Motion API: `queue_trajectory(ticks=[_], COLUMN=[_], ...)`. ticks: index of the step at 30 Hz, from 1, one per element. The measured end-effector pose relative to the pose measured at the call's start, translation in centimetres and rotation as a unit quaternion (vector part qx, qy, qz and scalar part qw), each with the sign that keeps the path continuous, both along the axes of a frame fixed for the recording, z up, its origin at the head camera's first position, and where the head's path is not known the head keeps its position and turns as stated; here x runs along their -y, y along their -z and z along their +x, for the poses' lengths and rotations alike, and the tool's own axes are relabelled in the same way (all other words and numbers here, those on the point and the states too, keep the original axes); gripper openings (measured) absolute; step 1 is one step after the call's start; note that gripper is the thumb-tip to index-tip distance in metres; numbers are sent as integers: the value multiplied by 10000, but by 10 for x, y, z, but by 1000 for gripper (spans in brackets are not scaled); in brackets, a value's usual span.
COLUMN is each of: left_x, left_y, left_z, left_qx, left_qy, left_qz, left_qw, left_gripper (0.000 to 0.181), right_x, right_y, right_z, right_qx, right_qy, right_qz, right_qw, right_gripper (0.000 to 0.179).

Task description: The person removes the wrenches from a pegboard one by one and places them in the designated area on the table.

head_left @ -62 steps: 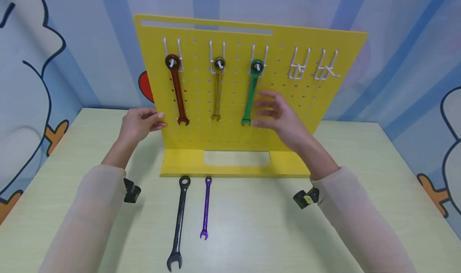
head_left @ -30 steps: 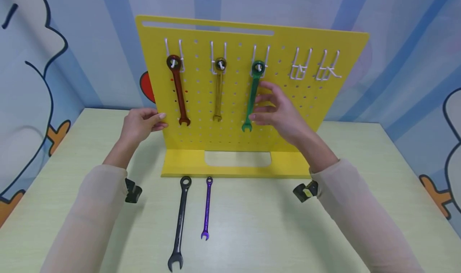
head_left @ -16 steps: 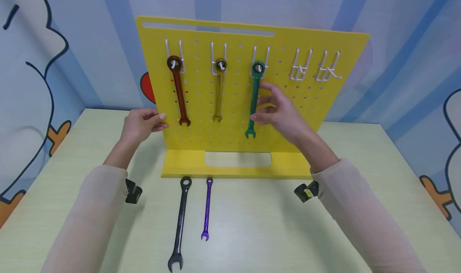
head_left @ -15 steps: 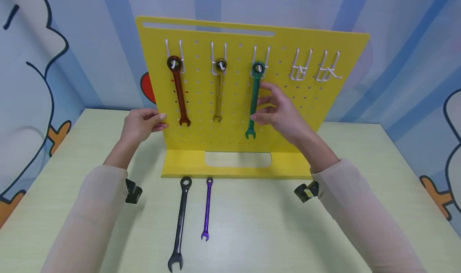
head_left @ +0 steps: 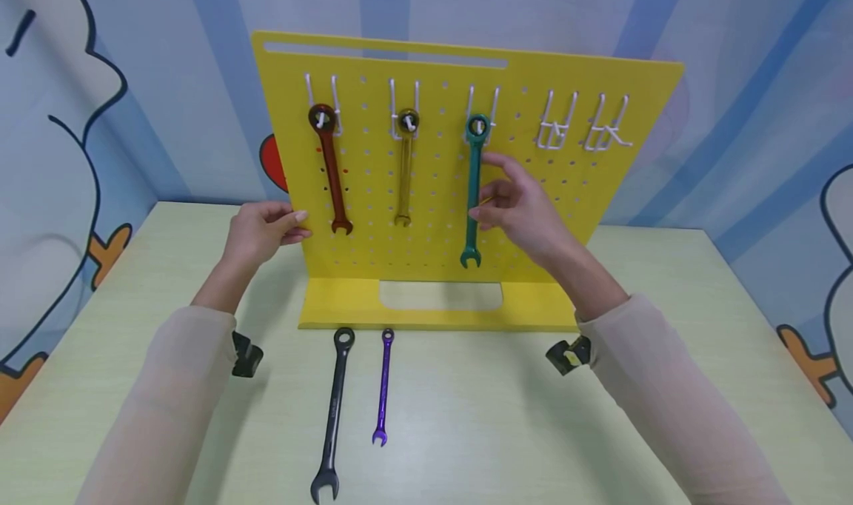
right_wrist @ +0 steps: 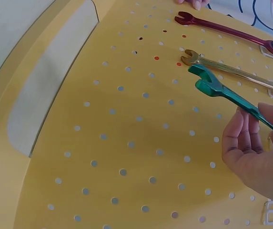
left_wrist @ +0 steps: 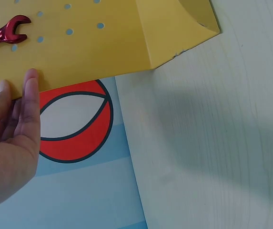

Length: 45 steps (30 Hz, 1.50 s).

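In right hand, green wrench

Long sleeves on both arms, a pale cream that goes kinda pinkish toward the elbow. The left sleeve and right sleeve look loose and soft, with light creases and plain cuffs at the wrist. Each cuff has a chunky little black block poking out on the inner side, and the right block has a yellowish patch. Left block's just dark and angular.
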State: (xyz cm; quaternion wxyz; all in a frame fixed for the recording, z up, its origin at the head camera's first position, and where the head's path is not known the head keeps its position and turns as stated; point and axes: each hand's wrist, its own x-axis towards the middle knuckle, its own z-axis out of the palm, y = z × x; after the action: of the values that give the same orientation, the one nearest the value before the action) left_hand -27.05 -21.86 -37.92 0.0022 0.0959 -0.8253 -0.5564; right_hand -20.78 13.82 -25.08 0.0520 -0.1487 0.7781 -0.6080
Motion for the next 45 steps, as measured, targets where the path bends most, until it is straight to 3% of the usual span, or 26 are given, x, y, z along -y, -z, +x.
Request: queue_trajectory(ticks=[13,18,20,22,24,26,29,37,45], left_x=[-2,-2,0,7,7,6,0,0,1], left_y=[-6,-6,1,16,19,17,-1,-1,1], left_z=[3,3,-2,-13,-14,-13,0,-2,-1], left_qx=[32,-41,-118,-249,-274,-305,-93,64,-10], left_qy=[-40,94,53,49,7,14,54,-47,-13], left_qz=[114,60,0,-99,-113,-129,-21,-70,-29], left_qw=[9999,9999,9999,9996,9996,9995,9999,9999,10000], left_gripper=[40,43,43,45,47,47,46,43,45], right_x=[-2,-3,-3,-3,-3,-3,-3,-3,-4], right_y=[-2,-2,-3,-3,-4,-4,-5,-8,-9], right_z=[2,2,2,3,3,3,3,6,8], right_qx=[-128,-102,-83,-69,-51,-54,-75,-79,-69], right_qy=[-6,1,15,33,50,59,67,94,90], right_qz=[72,22,12,14,21,37,30,22,-6], right_qw=[9999,9999,10000,10000,10000,10000,9999,9999,9999], right_gripper=[62,63,63,63,63,63,63,63,63])
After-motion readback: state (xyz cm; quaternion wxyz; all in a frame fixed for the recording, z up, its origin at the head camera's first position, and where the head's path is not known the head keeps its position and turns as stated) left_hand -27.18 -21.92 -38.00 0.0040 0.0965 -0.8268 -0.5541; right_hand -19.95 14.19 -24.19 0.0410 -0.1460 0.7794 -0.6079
